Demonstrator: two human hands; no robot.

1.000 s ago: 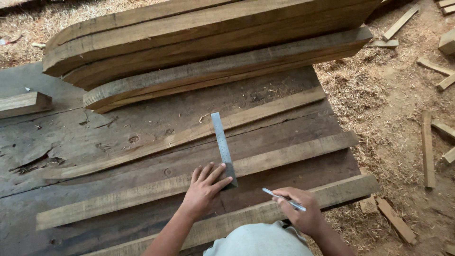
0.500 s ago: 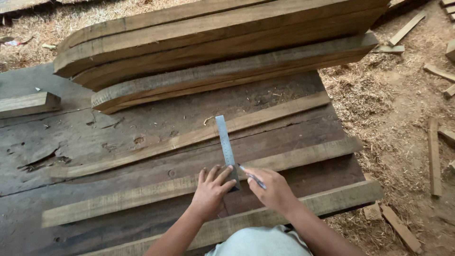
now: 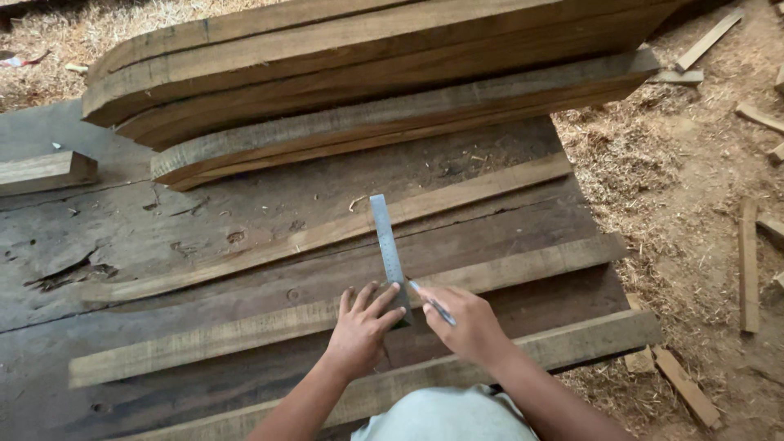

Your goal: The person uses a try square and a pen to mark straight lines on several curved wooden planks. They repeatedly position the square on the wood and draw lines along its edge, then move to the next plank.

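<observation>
A metal ruler lies across the work surface, its long blade running away from the person over two pale wooden strips, its near end on the middle strip and its far end reaching the curved strip above. The left hand presses flat on the near end of the ruler, fingers spread and pointing away, palm down on the middle strip, the forearm coming up from the lower edge of the view. The right hand sits just beside it on the right, curled closed around a pen whose tip meets the ruler's right edge close to the left fingertips; the wrist is bent inward and the forearm angles in from the lower right. A third pale strip lies nearest the person, partly hidden by both arms. All three strips rest on a dark, worn plank table marked with gouges and knots. Beyond the ruler, a stack of thick curved boards lies across the far side of the table. A short wooden block sits at the left edge. To the right, the sawdust-covered ground holds scattered offcuts. No containers are in view.
</observation>
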